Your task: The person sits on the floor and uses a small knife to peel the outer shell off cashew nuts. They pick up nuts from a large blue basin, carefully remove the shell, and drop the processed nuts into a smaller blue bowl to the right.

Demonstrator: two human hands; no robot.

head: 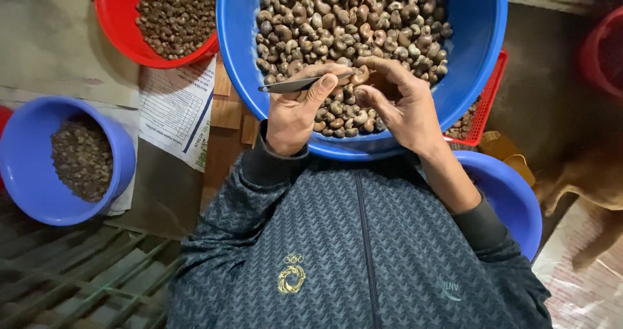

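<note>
Your left hand (pixel 295 111) grips the small metal blade (pixel 302 84); right hand (pixel 396 105) pinches one cashew nut (pixel 359 75), both over the big blue basin (pixel 467 56) nr its near rim. Keep blade tip shallow, thumb clear.

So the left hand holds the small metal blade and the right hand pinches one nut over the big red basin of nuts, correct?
Not quite: the basin under the hands is blue, not red; the red one sits apart at upper left. The rest stands in the head view: the left hand holds the small metal blade, and the right hand pinches one nut.
</note>
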